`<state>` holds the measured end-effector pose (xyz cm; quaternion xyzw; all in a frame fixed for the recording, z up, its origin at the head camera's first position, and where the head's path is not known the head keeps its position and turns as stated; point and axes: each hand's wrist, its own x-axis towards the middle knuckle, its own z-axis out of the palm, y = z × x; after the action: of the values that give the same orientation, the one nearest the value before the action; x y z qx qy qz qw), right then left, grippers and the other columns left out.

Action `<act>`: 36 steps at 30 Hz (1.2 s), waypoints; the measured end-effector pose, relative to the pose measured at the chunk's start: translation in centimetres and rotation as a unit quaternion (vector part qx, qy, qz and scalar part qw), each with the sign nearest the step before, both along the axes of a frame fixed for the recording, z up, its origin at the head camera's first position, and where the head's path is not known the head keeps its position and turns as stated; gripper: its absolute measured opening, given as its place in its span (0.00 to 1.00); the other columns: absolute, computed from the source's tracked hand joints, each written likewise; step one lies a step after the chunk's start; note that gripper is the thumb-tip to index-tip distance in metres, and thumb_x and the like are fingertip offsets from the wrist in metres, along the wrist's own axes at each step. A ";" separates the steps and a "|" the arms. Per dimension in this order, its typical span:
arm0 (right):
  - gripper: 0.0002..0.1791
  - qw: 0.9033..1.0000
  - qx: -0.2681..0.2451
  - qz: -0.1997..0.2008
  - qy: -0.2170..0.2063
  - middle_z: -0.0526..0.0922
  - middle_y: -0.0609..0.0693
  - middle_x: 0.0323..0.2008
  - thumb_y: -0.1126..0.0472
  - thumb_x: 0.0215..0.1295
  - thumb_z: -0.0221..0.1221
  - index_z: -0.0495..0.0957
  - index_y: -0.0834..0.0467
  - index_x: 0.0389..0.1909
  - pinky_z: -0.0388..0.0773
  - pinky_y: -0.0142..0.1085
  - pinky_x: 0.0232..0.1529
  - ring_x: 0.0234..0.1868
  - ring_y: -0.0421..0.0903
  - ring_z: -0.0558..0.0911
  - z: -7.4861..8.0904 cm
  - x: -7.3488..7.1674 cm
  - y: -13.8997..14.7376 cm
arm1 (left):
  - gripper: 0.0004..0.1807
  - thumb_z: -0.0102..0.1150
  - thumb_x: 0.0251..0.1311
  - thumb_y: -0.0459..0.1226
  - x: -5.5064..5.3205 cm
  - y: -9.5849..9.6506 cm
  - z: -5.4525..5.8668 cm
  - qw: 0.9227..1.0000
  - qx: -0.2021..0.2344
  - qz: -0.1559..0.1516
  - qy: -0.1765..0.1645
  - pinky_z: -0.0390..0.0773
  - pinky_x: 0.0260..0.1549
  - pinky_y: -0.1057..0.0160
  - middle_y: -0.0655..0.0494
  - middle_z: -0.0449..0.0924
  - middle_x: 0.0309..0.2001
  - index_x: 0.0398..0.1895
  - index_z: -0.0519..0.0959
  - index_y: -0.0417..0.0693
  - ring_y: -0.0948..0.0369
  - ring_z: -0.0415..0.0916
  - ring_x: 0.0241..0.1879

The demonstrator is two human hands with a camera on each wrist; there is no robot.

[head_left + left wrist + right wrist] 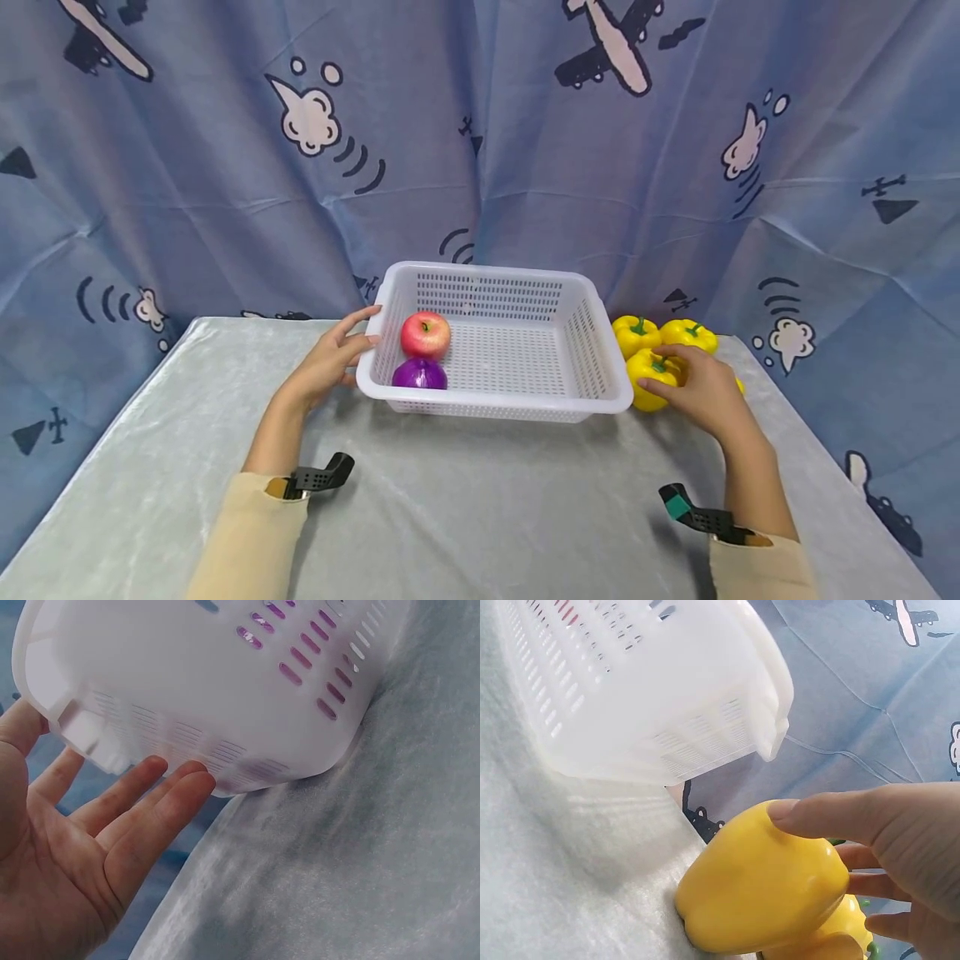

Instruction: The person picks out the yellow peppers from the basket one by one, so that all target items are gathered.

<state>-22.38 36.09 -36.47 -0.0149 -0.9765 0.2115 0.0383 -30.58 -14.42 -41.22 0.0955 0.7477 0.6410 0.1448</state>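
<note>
A white plastic basket point(495, 406) with slotted walls stands on the table. Inside its left end are a red apple point(425, 335) and a purple onion point(420, 374). My left hand point(330, 357) is at the basket's left end, fingers spread; in the left wrist view its fingers point(161, 810) lie extended along the outer wall. To the right of the basket, my right hand point(705, 387) holds a yellow bell pepper point(761, 885) between thumb and fingers. The pepper appears to rest among the others, its underside partly hidden.
More yellow bell peppers point(688, 335) sit behind and beside the held one, one mostly hidden by my right hand. A pale cloth covers the table point(480, 500). Behind it hangs a blue curtain point(480, 167) with airplane prints.
</note>
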 end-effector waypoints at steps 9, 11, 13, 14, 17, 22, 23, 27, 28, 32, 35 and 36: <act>0.38 1.000 0.013 0.003 0.028 0.74 0.71 0.64 0.39 0.66 0.63 0.73 0.64 0.65 0.71 0.70 0.56 0.61 0.71 0.73 0.7 0.6 0.1 | 0.34 0.52 0.74 0.49 -0.2 -0.1 0.5 1.000 -0.018 -0.011 0.018 0.86 0.45 0.50 0.38 0.68 0.72 0.80 0.54 0.68 0.38 0.74 0.64; 0.37 0.999 0.009 0.000 0.037 0.74 0.71 0.64 0.40 0.68 0.61 0.73 0.64 0.65 0.71 0.70 0.56 0.61 0.71 0.73 1.0 0.6 0.1 | 0.35 0.52 0.74 0.49 -0.1 -0.1 0.7 0.999 -0.031 -0.015 0.030 0.86 0.45 0.50 0.37 0.67 0.72 0.80 0.54 0.66 0.38 0.74 0.64; 0.36 0.999 0.005 -0.002 0.042 0.75 0.71 0.64 0.40 0.69 0.60 0.73 0.64 0.64 0.71 0.70 0.57 0.62 0.71 0.72 1.2 0.7 0.1 | 0.35 0.52 0.74 0.48 0.0 -0.1 0.9 0.998 -0.042 -0.017 0.040 0.87 0.45 0.50 0.35 0.67 0.72 0.81 0.53 0.64 0.37 0.74 0.63; 0.35 0.999 0.003 -0.005 0.043 0.74 0.71 0.64 0.40 0.69 0.60 0.73 0.64 0.64 0.71 0.71 0.57 0.62 0.71 0.72 1.3 0.7 0.0 | 0.35 0.52 0.74 0.48 0.1 -0.2 1.0 0.998 -0.046 -0.018 0.043 0.87 0.44 0.50 0.35 0.67 0.72 0.81 0.54 0.63 0.37 0.74 0.63; 0.35 0.999 0.002 -0.013 0.041 0.73 0.71 0.66 0.40 0.69 0.59 0.73 0.63 0.65 0.68 0.72 0.59 0.65 0.73 0.70 1.5 0.9 -0.2 | 0.35 0.52 0.75 0.46 0.3 -0.2 1.3 0.996 -0.063 -0.022 0.056 0.87 0.45 0.51 0.35 0.66 0.72 0.81 0.54 0.60 0.37 0.74 0.64; 0.36 0.999 0.006 -0.026 0.044 0.71 0.72 0.67 0.38 0.69 0.58 0.73 0.62 0.65 0.65 0.74 0.60 0.67 0.75 0.66 2.0 1.2 -0.7 | 0.35 0.55 0.73 0.46 0.6 0.0 1.9 0.991 -0.106 -0.006 0.084 0.87 0.45 0.51 0.35 0.67 0.71 0.80 0.57 0.57 0.39 0.76 0.62; 0.36 0.999 0.007 -0.027 0.046 0.70 0.72 0.68 0.38 0.69 0.58 0.73 0.62 0.65 0.65 0.74 0.60 0.67 0.75 0.66 2.1 1.2 -0.8 | 0.35 0.55 0.73 0.47 0.6 -0.1 2.0 0.989 -0.116 -0.002 0.089 0.87 0.45 0.51 0.35 0.67 0.71 0.79 0.58 0.56 0.39 0.77 0.61; 0.36 0.998 0.007 -0.026 0.056 0.69 0.72 0.68 0.38 0.69 0.59 0.73 0.63 0.65 0.62 0.76 0.61 0.69 0.76 0.63 2.5 1.3 -1.0 | 0.35 0.56 0.72 0.48 0.8 0.1 2.5 0.983 -0.151 0.010 0.103 0.85 0.48 0.48 0.36 0.67 0.71 0.78 0.60 0.54 0.40 0.79 0.59; 0.36 0.998 0.008 -0.025 0.057 0.69 0.72 0.68 0.38 0.69 0.59 0.73 0.63 0.65 0.62 0.76 0.61 0.70 0.76 0.63 2.6 1.4 -1.1 | 0.35 0.56 0.72 0.49 0.9 0.1 2.6 0.981 -0.163 0.013 0.107 0.85 0.49 0.47 0.37 0.68 0.71 0.78 0.60 0.54 0.41 0.80 0.59; 0.36 0.997 0.008 -0.022 0.068 0.70 0.71 0.68 0.39 0.69 0.59 0.74 0.62 0.64 0.64 0.75 0.60 0.68 0.75 0.65 3.0 1.6 -1.3 | 0.33 0.55 0.72 0.50 1.1 0.4 3.1 0.970 -0.202 0.024 0.133 0.80 0.55 0.41 0.38 0.69 0.71 0.77 0.62 0.52 0.40 0.77 0.62; 0.35 0.996 0.002 -0.024 0.081 0.71 0.70 0.67 0.39 0.69 0.59 0.73 0.61 0.65 0.66 0.74 0.59 0.66 0.74 0.67 3.0 2.0 -1.7 | 0.32 0.54 0.72 0.51 1.4 0.6 3.5 0.958 -0.233 0.044 0.164 0.74 0.62 0.38 0.40 0.69 0.72 0.76 0.64 0.51 0.40 0.69 0.69; 0.35 0.996 -0.001 -0.025 0.088 0.70 0.70 0.68 0.39 0.69 0.59 0.73 0.61 0.65 0.67 0.74 0.59 0.66 0.73 0.68 3.0 2.1 -1.9 | 0.32 0.54 0.72 0.51 1.5 0.8 3.6 0.953 -0.242 0.052 0.175 0.71 0.65 0.37 0.41 0.68 0.72 0.75 0.65 0.52 0.41 0.66 0.71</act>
<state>-20.29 34.19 -33.43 -0.0202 -0.9684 0.2123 0.1297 -29.06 -13.66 -37.61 0.1292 0.8980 0.4205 -0.0033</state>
